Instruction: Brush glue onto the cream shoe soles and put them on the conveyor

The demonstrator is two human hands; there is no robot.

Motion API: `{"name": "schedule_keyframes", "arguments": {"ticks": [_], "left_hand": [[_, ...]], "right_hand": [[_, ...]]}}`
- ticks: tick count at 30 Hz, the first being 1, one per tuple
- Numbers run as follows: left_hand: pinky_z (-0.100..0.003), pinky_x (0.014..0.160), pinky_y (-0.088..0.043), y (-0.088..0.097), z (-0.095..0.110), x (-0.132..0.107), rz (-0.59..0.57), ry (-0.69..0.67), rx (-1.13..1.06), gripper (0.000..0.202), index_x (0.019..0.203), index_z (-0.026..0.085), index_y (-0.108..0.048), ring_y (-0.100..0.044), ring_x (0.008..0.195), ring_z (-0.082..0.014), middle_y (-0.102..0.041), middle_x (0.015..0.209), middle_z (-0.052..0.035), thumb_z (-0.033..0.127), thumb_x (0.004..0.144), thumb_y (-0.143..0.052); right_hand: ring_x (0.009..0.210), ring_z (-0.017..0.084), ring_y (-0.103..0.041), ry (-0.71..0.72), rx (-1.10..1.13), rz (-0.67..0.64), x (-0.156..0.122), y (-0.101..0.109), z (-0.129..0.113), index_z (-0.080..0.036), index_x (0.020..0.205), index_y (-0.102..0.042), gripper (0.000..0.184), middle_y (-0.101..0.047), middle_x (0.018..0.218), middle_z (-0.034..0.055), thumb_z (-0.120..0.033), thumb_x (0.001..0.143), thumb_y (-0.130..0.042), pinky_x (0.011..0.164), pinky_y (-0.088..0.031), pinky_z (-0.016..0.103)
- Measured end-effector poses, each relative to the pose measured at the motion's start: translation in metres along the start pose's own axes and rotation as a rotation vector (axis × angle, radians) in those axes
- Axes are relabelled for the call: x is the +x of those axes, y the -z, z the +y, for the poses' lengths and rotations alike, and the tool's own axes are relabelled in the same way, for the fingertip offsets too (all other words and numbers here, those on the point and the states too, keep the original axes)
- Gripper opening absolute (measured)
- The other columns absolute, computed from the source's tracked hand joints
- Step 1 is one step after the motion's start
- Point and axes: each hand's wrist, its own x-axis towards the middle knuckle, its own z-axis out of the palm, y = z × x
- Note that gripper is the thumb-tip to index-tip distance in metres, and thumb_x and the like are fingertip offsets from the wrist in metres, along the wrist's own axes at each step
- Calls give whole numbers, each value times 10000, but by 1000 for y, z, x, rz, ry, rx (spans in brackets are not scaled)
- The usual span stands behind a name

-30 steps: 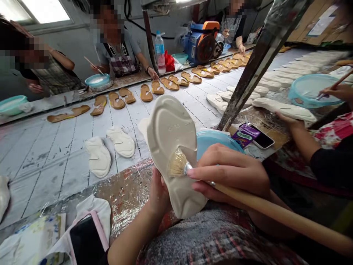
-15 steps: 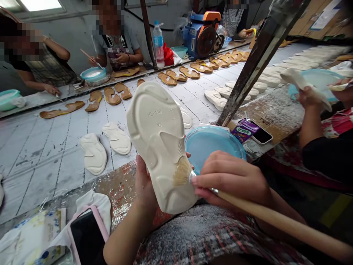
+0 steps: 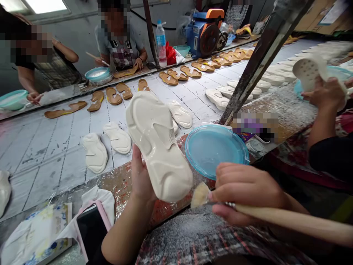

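My left hand grips a white moulded shoe sole from below, its wet, glossy underside facing up. My right hand is shut around a wooden-handled brush, with the pale bristles just below the sole's lower right edge and apart from it. A shallow blue plastic bowl sits beyond my right hand, on the foil-covered bench edge. Part of the sole's far edge hides a white sole lying on the table.
A long white table carries rows of white and tan soles. Co-workers sit around it, and one pair of hands at right holds a perforated white sole. A phone in a pink case lies near my left arm.
The brush has moved down and right, off the sole, and the bristles no longer touch it. The sole now looks glossier. The co-worker at right has turned a perforated sole over.
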Motion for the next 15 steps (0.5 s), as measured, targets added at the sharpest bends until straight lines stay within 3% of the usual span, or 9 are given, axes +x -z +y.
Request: {"name": "schedule_keyframes", "arguments": {"ticks": [3,5,9,12,15], "left_hand": [[-491,1044,-540,-14,-8,3,7,-17,-15,759,1167,186,-723,-577,1325,-380,-749,1128,-132,799,897,-364],[-476,1053,-531,-21,-14,4,15,-7,-36,746,1203,191,-710,-586,1314,-361,-750,1117,-129,775,924,-337],[-444,1057,-522,-26,-16,4,89,-21,-72,744,1136,170,-714,-614,1281,-324,-759,1048,-115,747,957,-279],[-436,1054,-522,-24,-11,6,112,-56,-66,738,1094,177,-710,-619,1281,-307,-758,1053,-102,727,980,-231],[-471,1044,-528,-18,-7,9,89,-60,-46,764,1077,182,-699,-619,1280,-332,-759,1036,-113,785,947,-247]], "right_hand": [[672,133,-645,-93,41,156,12,-3,-3,-159,938,-677,107,-682,724,39,-236,997,-631,667,-519,290],[681,145,-643,-60,-27,226,19,-11,-3,-157,910,-678,107,-685,726,50,-228,983,-644,664,-515,300],[505,142,-509,142,-39,117,18,-28,1,-154,729,-613,343,-560,541,14,-266,1030,-495,521,-414,330],[573,123,-563,11,71,186,11,-29,5,-150,795,-639,258,-609,623,11,-269,1012,-566,575,-463,283],[582,113,-558,-59,16,272,4,-27,7,-175,791,-628,186,-614,632,4,-195,974,-600,575,-459,252]]}}
